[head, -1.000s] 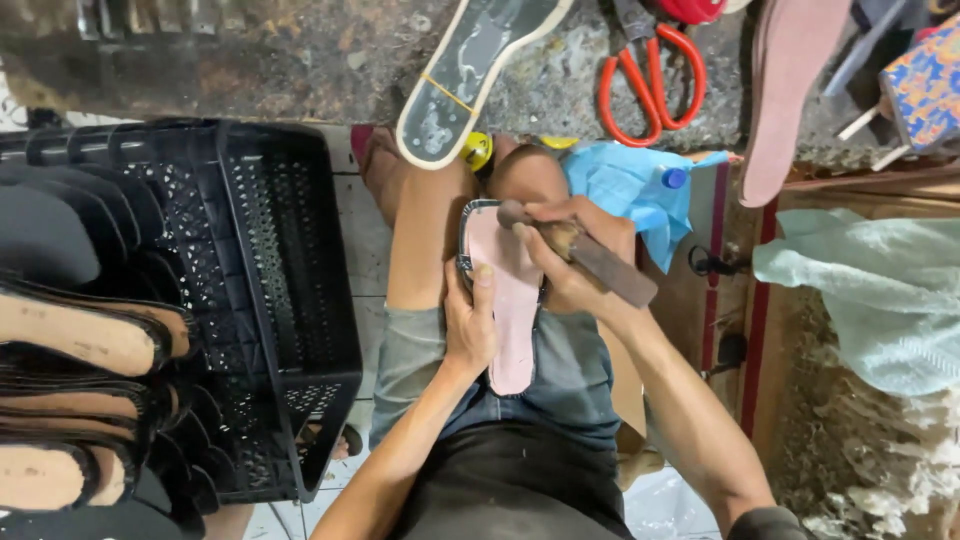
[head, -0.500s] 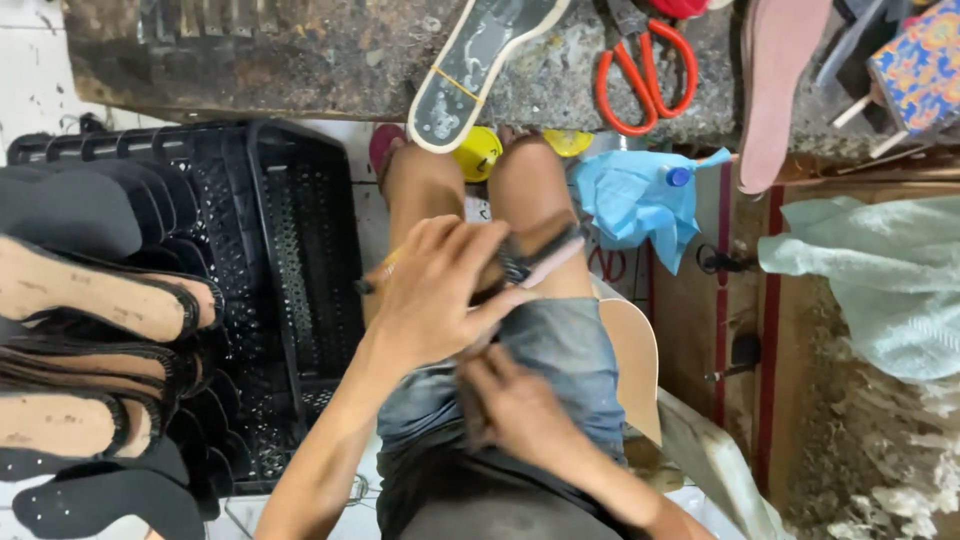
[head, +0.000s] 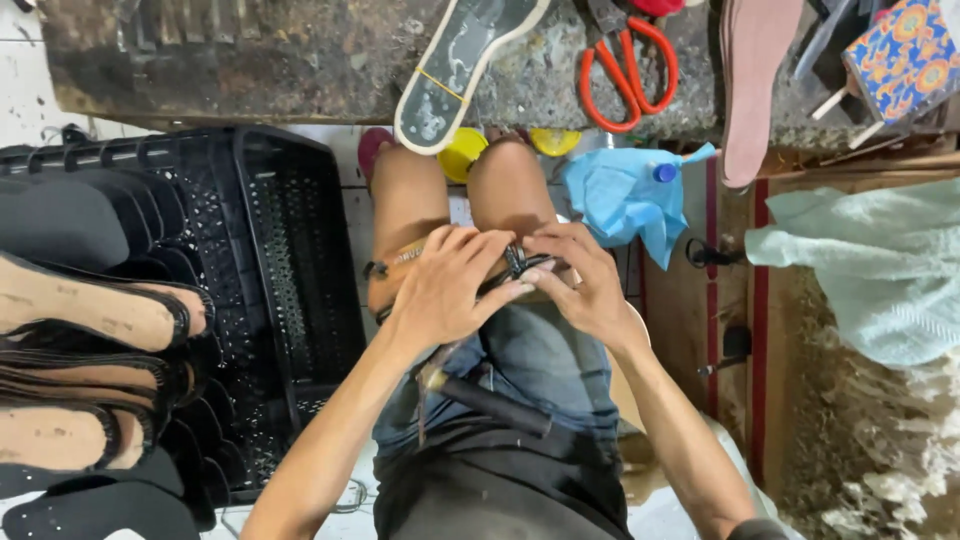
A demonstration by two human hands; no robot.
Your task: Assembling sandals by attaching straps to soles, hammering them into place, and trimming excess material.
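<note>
A tan sandal with black straps [head: 400, 262] lies across my thighs, mostly covered by my hands. My left hand [head: 445, 290] grips it from above, fingers curled over its middle. Fingertips of my right hand [head: 585, 285] pinch the black strap knot [head: 517, 262] on the sandal's right side. Lower down on my lap rests a dark-handled tool [head: 495, 405], held by neither hand.
A black plastic crate [head: 300, 250] at the left holds several black-strapped sandals [head: 100, 310]. On the workbench [head: 250, 60] ahead lie a sole [head: 455, 65], orange scissors [head: 625, 70] and a pink insole [head: 755, 80]. A blue cloth [head: 625, 200] and a pale green cloth [head: 870, 270] are to the right.
The pink insole and tool left my hands; the tool now lies in my lap. Both hands have closed on a strapped sandal across my thighs, the right hand rising to its strap.
</note>
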